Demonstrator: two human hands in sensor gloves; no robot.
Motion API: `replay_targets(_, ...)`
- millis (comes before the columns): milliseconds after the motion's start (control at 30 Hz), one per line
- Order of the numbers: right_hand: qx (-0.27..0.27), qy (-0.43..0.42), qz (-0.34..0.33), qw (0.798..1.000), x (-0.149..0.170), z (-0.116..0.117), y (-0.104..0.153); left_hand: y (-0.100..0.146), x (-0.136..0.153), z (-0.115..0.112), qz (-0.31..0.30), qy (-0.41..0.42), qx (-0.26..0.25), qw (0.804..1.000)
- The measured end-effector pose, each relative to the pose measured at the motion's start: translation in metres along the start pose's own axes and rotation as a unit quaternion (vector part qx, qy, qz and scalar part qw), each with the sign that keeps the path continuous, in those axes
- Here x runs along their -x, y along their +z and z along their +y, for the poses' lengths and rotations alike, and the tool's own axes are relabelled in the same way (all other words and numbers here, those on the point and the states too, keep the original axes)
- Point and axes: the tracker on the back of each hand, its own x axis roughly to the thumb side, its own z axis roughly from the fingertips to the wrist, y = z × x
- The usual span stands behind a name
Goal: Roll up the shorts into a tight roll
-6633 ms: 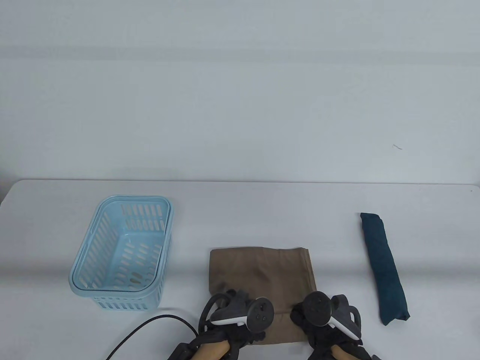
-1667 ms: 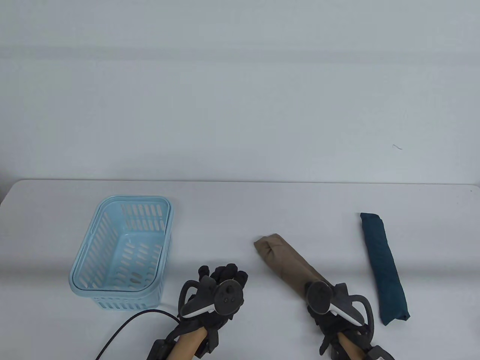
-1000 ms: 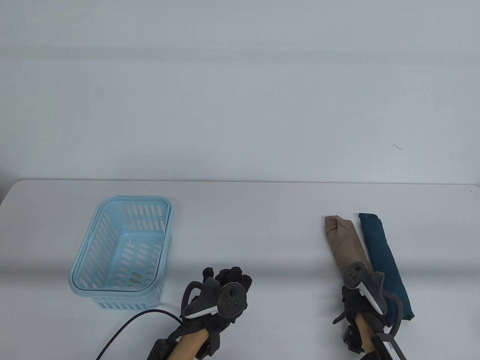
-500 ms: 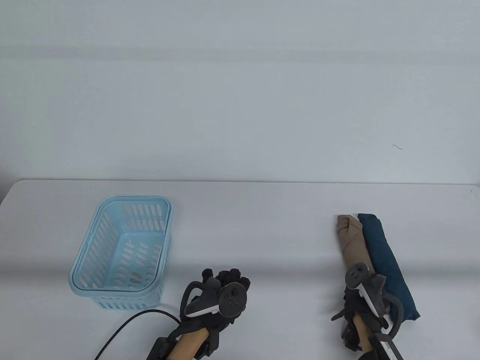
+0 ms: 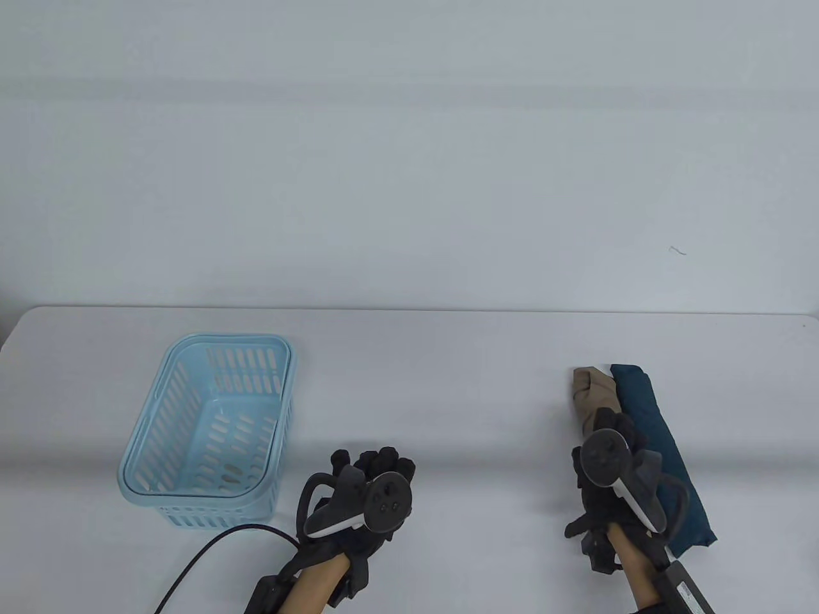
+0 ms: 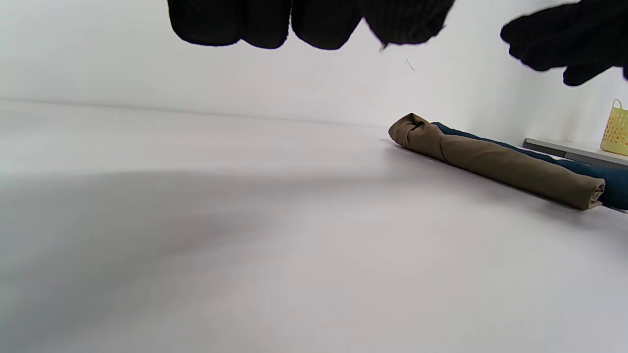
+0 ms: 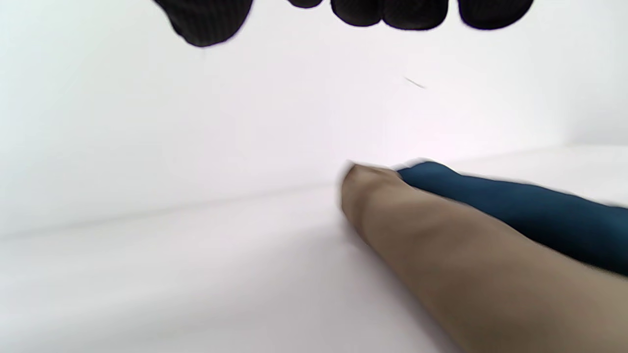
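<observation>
Item: brown shorts (image 5: 595,396), rolled into a tight tube, lying flat on the white counter (image 5: 448,384) at its right side. Long axis runs away from me, slightly angled. Its right flank touches a dark teal roll (image 5: 652,435) of similar shape, which lies alongside it and reaches a little nearer to me. In the left wrist view the brown roll shows end to end, far end tucked into a small knot of folds, near end squared off, with the teal one just behind it.

Item: my right hand (image 5: 608,473), gloved in black, tracker on its back, above the near part of the brown roll. My fingers (image 7: 387,12) hang straight and relaxed, released, closed round nothing; in the right wrist view the tips are clear of the cloth below them.

Item: my left hand (image 5: 365,499), same glove and tracker, low at the counter's near middle, well apart from both rolls. Fingers loosely bent, grasping nothing.

Item: light blue slotted basket (image 5: 160,435), left side of the counter.

Item: black cable (image 5: 211,556), trailing from my left wrist toward the near edge.
</observation>
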Motion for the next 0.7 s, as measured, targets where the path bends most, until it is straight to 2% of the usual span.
replay_targets(100,0.014,-0.023,-0.06,0.998,-0.027,-0.018,0.01,0.001,0.004,0.004,0.006,0.005,-0.006,1.0)
replay_targets(233,-0.011,-0.041,-0.137,0.99,-0.055,-0.021,0.028,0.004,0.009,0.009,0.015,0.007,-0.015,1.0)
replay_targets(367,-0.034,-0.025,-0.185,0.982,-0.067,-0.005,0.043,0.007,0.014,0.014,0.023,0.0,-0.021,0.999)
replay_targets(467,-0.075,-0.026,-0.2,0.976,-0.069,0.018,0.048,0.008,0.018,0.016,0.028,0.005,-0.025,0.999)
replay_targets(700,-0.104,-0.008,-0.197,0.975,-0.064,0.038,0.051,0.007,0.02,0.013,0.03,0.024,-0.016,0.999)
